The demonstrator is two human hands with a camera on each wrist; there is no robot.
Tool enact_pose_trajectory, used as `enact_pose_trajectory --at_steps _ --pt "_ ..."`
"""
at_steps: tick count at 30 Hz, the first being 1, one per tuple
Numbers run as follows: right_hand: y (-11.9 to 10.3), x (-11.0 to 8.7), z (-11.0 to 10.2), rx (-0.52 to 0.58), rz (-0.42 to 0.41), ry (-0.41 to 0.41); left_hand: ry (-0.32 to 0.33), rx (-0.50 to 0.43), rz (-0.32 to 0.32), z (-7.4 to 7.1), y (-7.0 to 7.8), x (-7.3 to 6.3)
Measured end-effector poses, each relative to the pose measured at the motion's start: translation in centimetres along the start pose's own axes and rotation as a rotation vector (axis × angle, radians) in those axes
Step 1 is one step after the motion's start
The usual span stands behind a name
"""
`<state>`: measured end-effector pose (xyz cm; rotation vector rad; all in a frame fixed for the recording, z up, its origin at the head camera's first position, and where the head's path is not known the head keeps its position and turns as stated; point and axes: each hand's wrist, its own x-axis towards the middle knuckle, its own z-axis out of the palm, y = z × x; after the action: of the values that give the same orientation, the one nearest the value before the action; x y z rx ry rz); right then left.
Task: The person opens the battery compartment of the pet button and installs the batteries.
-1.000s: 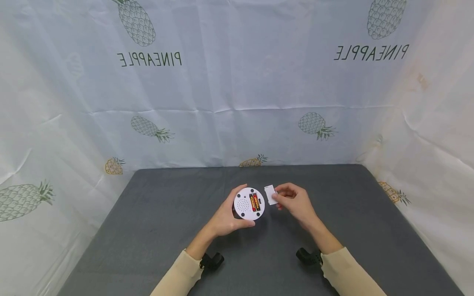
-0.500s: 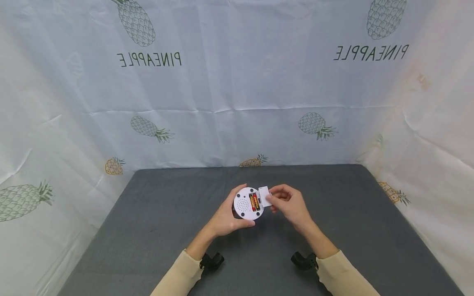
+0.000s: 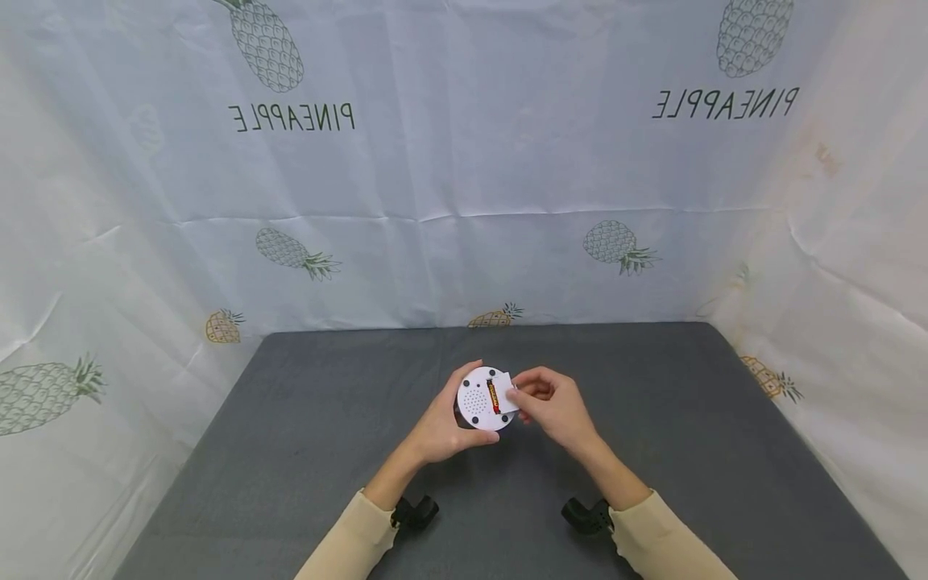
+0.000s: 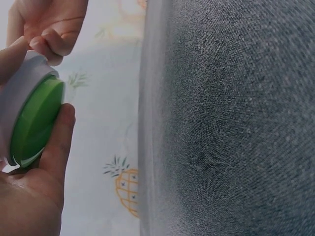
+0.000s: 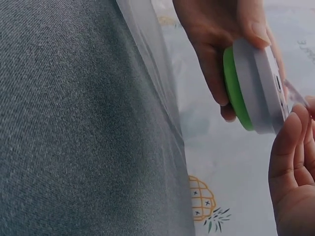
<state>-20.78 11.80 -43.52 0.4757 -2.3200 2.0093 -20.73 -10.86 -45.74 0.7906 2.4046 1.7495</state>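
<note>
My left hand (image 3: pixel 440 425) grips a round white device (image 3: pixel 474 400) by its rim, its underside turned up toward the head camera. Dark feet and a patch of small holes mark that underside. One battery (image 3: pixel 493 396) shows in its compartment. A white battery cover (image 3: pixel 505 391) lies over the compartment's right part, pinched between thumb and fingers of my right hand (image 3: pixel 554 407). From the right wrist view the cover (image 5: pixel 294 92) stands tilted against the device's face. The device's other side is green (image 4: pixel 38 120) in the left wrist view, with left fingers against it.
Both hands are above a dark grey table (image 3: pixel 326 419). White curtains (image 3: pixel 464 161) printed with pineapples hang behind it and along both sides. A black camera mount sits on the left wrist (image 3: pixel 416 512) and another on the right wrist (image 3: pixel 586 516).
My right hand has moved left with the battery cover, from beside the device to over its compartment. One of the two batteries is now covered. The left hand and device have stayed nearly still.
</note>
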Motion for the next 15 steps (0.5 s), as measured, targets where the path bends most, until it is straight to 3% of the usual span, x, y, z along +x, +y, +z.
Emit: enact_pose_trajectory --at_steps 9,15 --pt "-0.1 0.0 0.8 -0.111 0.004 0.019 -0.007 0.013 -0.011 0.1 0.0 0.0" --pt "-0.1 -0.2 1.2 -0.203 -0.055 0.047 -0.008 0.02 -0.002 0.2 0.1 -0.1"
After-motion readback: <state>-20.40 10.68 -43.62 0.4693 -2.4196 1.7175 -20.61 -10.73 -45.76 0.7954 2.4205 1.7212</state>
